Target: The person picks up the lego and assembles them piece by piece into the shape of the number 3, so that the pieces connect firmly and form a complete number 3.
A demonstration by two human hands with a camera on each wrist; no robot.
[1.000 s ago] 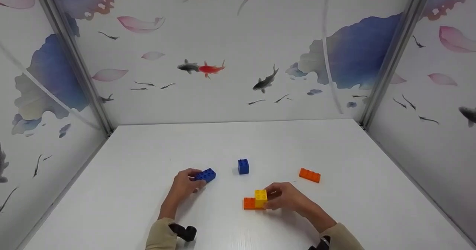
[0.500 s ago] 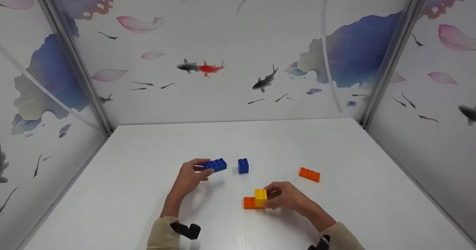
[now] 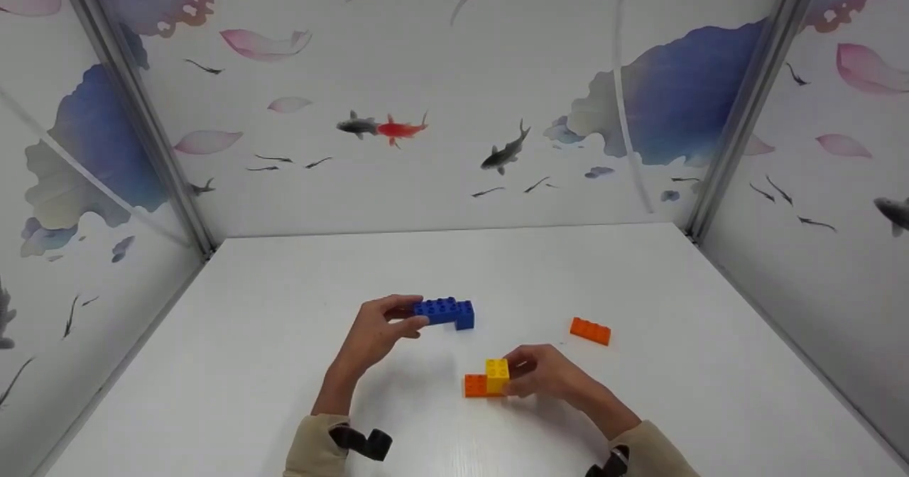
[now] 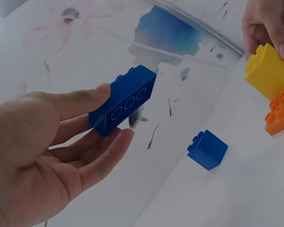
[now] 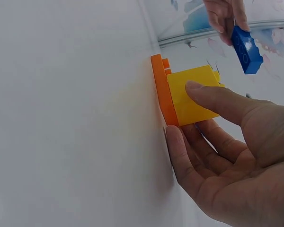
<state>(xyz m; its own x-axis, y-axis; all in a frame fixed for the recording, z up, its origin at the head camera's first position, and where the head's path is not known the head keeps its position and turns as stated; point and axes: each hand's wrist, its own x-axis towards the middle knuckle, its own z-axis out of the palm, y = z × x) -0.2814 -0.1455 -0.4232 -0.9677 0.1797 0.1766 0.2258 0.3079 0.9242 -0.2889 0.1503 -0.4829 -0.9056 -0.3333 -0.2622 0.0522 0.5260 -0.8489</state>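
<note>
Between thumb and fingers, my left hand point(image 3: 380, 328) pinches a long blue building brick point(image 4: 125, 101), raised off the table with its underside rings showing in the left wrist view. In the head view that brick overlaps a small blue brick point(image 4: 208, 150), which stands on the table; the left wrist view shows a gap between the two. My right hand point(image 3: 543, 374) grips a yellow brick point(image 5: 194, 94) by its right end. The yellow brick sits on the right part of a flat orange brick point(image 3: 475, 385), which lies on the table with its left studs bare.
Another flat orange brick point(image 3: 590, 331) lies apart on the right of the white table point(image 3: 319, 264). Printed panels point(image 3: 440, 65) with fish and petals enclose the table at the back and sides.
My left hand has lifted the long blue brick and carried it right and away from me, toward the small blue brick. My right hand stays on the yellow brick.
</note>
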